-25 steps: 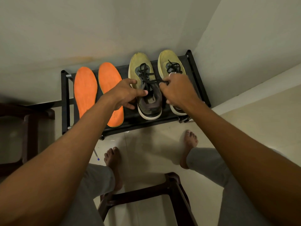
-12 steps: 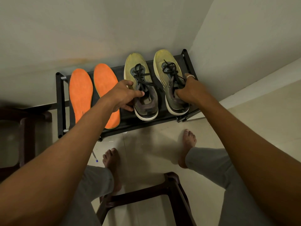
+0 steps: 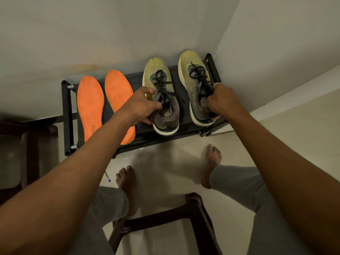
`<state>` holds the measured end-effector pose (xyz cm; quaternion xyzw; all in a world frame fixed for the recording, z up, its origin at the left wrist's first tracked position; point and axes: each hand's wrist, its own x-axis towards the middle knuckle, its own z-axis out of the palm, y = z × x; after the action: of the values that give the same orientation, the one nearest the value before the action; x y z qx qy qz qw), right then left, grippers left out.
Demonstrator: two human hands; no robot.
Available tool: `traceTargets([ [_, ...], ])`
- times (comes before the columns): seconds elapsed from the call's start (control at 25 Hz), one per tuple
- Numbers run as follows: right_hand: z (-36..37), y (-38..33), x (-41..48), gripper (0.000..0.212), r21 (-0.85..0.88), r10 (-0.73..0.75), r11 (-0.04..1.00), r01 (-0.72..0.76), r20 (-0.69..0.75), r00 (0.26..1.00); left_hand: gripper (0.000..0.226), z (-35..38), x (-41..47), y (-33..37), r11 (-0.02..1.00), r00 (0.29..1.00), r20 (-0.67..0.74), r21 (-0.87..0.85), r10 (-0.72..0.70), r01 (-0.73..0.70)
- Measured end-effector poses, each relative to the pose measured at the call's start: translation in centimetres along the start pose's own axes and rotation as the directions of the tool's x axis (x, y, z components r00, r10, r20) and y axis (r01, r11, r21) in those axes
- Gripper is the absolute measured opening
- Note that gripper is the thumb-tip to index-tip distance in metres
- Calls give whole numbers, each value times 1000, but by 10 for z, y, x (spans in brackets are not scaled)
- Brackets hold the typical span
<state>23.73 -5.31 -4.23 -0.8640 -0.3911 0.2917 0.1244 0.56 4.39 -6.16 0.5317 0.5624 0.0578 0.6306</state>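
Two yellow-green sneakers with black laces stand toes to the wall on a low black shoe rack (image 3: 66, 115). My left hand (image 3: 140, 107) grips the left sneaker (image 3: 161, 96) at its collar, thumb at the opening and fingers down its left side. My right hand (image 3: 219, 101), a ring on one finger, grips the right sneaker (image 3: 195, 83) at its collar, fingers curled into the opening. Two orange insoles (image 3: 90, 105) lie flat on the rack's left half.
The rack sits in a wall corner on a tiled floor. My bare feet (image 3: 211, 159) rest in front of it. A dark wooden chair frame (image 3: 195, 212) is below me, another dark piece of furniture (image 3: 27, 144) stands at left, and a pen (image 3: 107, 176) lies on the floor.
My right hand left the left sneaker's laces and moved right onto the right sneaker's collar. My left hand shifted from the laces to the left sneaker's collar.
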Motion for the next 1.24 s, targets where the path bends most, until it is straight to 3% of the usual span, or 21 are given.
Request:
traceTargets([
  [0.52, -8, 4, -2, 47, 32, -41, 999, 39, 65, 997, 49, 18, -7, 7, 995, 998, 34, -85, 61, -58],
  [1.24, -7, 6, -1, 53, -2, -44, 999, 44, 74, 996, 41, 18, -3, 6, 998, 999, 31, -56, 43, -41],
])
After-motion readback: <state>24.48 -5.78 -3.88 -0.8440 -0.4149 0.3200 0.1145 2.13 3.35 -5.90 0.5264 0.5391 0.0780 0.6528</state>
